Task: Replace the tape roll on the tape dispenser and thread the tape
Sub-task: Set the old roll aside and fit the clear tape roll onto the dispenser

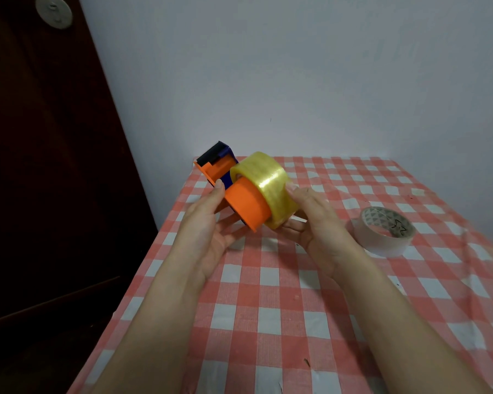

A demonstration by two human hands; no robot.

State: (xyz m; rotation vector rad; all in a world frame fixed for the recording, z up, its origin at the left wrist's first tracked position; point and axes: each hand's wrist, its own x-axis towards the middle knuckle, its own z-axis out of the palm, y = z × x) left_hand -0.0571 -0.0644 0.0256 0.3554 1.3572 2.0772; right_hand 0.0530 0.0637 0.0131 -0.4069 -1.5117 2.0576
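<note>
Holding the yellowish clear tape roll point(264, 186) partway on the orange hub of the tape dispenser point(234, 191), both lifted above the table. I can't make out how far the roll sits on the hub; its core is hidden. My right hand point(315, 226) grips the roll, thumb on its outer face, fingers curled underneath and mostly hidden. My left hand point(208, 228) holds the dispenser, thumb pressed on the blue side plate, fingers tucked below out of sight. Dispenser's cutter end points away; blade detail is unclear. A near-empty white tape roll point(386, 231) lies flat on the red-and-white checkered tablecloth point(268, 308), well right of my hands. Dark wooden door point(40, 166) at left, cut off.
</note>
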